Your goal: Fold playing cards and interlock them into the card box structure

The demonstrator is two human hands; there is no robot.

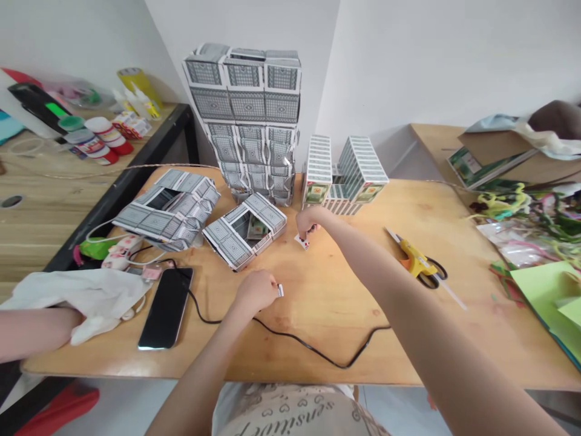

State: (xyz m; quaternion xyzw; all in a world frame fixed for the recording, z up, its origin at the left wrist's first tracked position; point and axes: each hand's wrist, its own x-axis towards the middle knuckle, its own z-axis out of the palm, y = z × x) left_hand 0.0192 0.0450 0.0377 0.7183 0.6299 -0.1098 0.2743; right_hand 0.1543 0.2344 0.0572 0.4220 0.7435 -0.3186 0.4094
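My left hand [258,292] is closed, low over the middle of the table, with a small playing card [280,291] poking out past its fingertips. Farther forward, my right hand [313,219] pinches another playing card [301,242] with red marks near the tabletop. Just left of that hand lies a square frame [227,239] built from folded playing cards, with a hole in its middle. A larger card frame [167,209] lies beyond it to the left. Behind stands a tall tower of folded cards [247,112]. Close beyond my right hand are stacked card boxes [347,172].
Yellow scissors [417,259] lie on the right of the table [336,303]. A phone [167,309] and black cable [313,348] are at the front left. Another person's arm [39,333] rests by a white cloth [91,293]. Green paper [551,303] lies far right.
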